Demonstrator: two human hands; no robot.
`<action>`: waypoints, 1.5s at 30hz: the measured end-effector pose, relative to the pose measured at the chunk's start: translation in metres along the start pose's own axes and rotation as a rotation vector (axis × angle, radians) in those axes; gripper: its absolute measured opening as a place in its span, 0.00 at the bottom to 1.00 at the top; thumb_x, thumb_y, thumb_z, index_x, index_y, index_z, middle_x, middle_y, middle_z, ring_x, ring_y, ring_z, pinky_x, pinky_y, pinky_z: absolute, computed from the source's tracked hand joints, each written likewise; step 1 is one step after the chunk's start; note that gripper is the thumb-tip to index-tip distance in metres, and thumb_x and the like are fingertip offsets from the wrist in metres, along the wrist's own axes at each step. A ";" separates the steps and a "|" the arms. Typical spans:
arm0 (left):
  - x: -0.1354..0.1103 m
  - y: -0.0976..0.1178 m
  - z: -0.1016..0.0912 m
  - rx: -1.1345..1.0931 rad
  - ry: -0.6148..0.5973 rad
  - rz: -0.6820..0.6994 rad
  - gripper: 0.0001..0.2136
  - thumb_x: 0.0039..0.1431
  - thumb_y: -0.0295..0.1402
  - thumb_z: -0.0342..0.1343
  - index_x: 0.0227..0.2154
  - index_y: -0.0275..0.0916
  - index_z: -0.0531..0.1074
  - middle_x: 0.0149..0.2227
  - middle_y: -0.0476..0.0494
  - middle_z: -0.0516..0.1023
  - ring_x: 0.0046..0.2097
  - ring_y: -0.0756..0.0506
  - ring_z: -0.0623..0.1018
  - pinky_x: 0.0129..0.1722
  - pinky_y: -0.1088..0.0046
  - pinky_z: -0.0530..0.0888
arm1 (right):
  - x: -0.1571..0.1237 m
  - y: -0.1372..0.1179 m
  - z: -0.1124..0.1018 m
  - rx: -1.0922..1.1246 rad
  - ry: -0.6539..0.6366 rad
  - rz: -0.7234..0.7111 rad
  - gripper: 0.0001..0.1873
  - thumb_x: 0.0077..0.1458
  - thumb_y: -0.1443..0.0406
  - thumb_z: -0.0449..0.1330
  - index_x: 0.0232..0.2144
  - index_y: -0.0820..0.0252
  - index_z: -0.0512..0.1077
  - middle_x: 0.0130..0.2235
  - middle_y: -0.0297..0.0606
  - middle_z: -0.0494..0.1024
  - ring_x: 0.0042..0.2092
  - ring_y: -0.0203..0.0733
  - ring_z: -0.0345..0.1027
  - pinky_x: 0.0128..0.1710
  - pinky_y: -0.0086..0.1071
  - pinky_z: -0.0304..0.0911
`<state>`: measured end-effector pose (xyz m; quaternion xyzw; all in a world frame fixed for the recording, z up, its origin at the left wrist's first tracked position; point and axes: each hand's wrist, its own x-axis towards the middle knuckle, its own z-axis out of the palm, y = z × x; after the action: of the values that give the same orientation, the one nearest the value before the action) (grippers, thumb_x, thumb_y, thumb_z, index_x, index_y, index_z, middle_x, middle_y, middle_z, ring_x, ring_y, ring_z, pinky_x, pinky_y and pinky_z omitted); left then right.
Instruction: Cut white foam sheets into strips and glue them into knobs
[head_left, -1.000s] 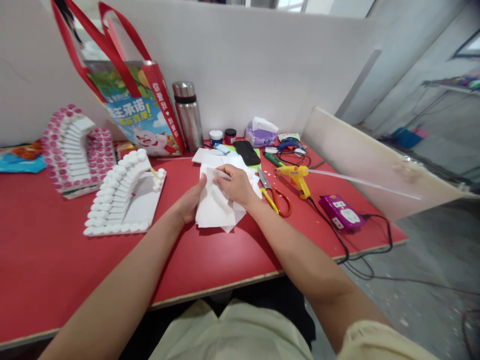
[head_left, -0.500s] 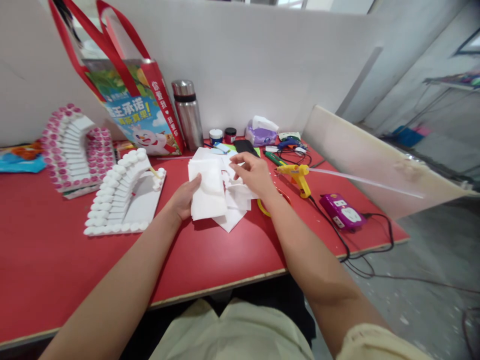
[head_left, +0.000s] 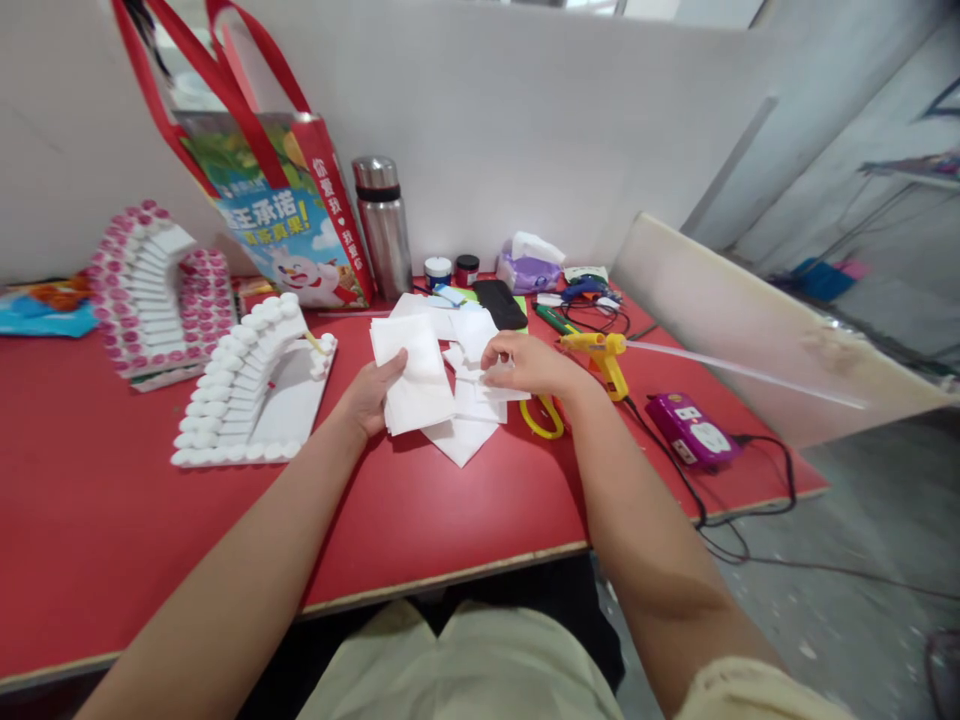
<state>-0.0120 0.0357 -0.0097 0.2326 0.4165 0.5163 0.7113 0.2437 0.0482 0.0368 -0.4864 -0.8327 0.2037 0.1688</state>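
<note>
A loose heap of white foam sheets point(head_left: 457, 400) lies on the red table point(head_left: 150, 520). My left hand point(head_left: 371, 392) grips one square white sheet point(head_left: 414, 380) by its left edge, thumb on top, and holds it tilted up. My right hand point(head_left: 525, 362) is closed in a pinch on a smaller white piece point(head_left: 491, 378) just right of that sheet. Yellow-handled scissors point(head_left: 541, 415) lie partly under my right wrist.
A white foam stair model point(head_left: 251, 385) and a pink-trimmed one point(head_left: 154, 290) stand at the left. Behind are a red bag point(head_left: 277, 215), a steel flask point(head_left: 382, 228), small jars and a tissue pack. A yellow glue gun point(head_left: 600, 352) and a purple power strip point(head_left: 690, 428) lie right.
My left hand has lifted a square sheet off the heap. My right hand left the heap's top, swung up and right, then came down to pinch a small piece.
</note>
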 end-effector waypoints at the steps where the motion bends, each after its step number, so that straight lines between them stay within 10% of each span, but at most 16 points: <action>1: 0.001 0.000 -0.001 -0.005 -0.004 0.000 0.07 0.67 0.26 0.59 0.40 0.26 0.79 0.34 0.34 0.86 0.31 0.42 0.85 0.44 0.61 0.85 | 0.001 -0.001 0.002 -0.044 -0.021 -0.002 0.10 0.50 0.68 0.69 0.38 0.61 0.79 0.42 0.40 0.78 0.43 0.43 0.71 0.44 0.32 0.62; 13: 0.007 -0.001 -0.006 -0.001 -0.043 -0.014 0.10 0.68 0.27 0.58 0.47 0.26 0.78 0.35 0.34 0.86 0.32 0.41 0.85 0.47 0.59 0.84 | 0.009 -0.009 0.019 -0.268 0.016 -0.003 0.06 0.59 0.70 0.61 0.32 0.62 0.78 0.38 0.44 0.79 0.38 0.43 0.70 0.39 0.34 0.58; 19: 0.008 -0.003 -0.005 -0.030 -0.054 -0.024 0.11 0.67 0.27 0.59 0.47 0.26 0.78 0.37 0.32 0.87 0.34 0.40 0.86 0.44 0.58 0.85 | 0.013 -0.001 0.022 0.090 0.411 -0.229 0.06 0.60 0.67 0.57 0.30 0.58 0.70 0.33 0.36 0.74 0.34 0.39 0.66 0.38 0.33 0.60; 25: 0.008 -0.003 -0.005 -0.047 -0.068 -0.036 0.14 0.67 0.28 0.60 0.51 0.26 0.77 0.39 0.30 0.87 0.38 0.37 0.87 0.50 0.54 0.83 | 0.021 0.003 0.030 0.461 0.653 -0.117 0.09 0.63 0.57 0.59 0.36 0.56 0.70 0.31 0.32 0.69 0.31 0.37 0.61 0.33 0.33 0.59; 34: 0.002 -0.002 0.001 -0.020 -0.023 -0.007 0.13 0.66 0.25 0.60 0.51 0.23 0.77 0.38 0.29 0.87 0.38 0.37 0.88 0.51 0.56 0.83 | 0.027 -0.018 0.043 1.317 0.475 0.176 0.25 0.41 0.52 0.74 0.38 0.53 0.70 0.33 0.31 0.78 0.37 0.43 0.75 0.38 0.36 0.71; 38: 0.005 -0.005 -0.001 -0.038 -0.029 0.007 0.15 0.65 0.25 0.61 0.53 0.25 0.76 0.39 0.29 0.87 0.41 0.35 0.88 0.52 0.55 0.83 | 0.028 -0.018 0.044 1.179 0.499 0.260 0.20 0.45 0.54 0.69 0.37 0.54 0.69 0.35 0.33 0.79 0.38 0.43 0.75 0.41 0.37 0.71; 45: 0.001 -0.012 0.015 -0.097 -0.053 0.056 0.14 0.68 0.28 0.56 0.52 0.24 0.76 0.40 0.30 0.86 0.39 0.38 0.87 0.52 0.57 0.82 | 0.016 -0.026 0.029 0.295 1.005 0.136 0.08 0.63 0.61 0.56 0.38 0.57 0.72 0.42 0.43 0.77 0.44 0.44 0.71 0.47 0.37 0.68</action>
<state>0.0075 0.0334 -0.0110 0.2231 0.3654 0.5493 0.7177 0.2031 0.0454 0.0261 -0.5481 -0.5779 0.0710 0.6005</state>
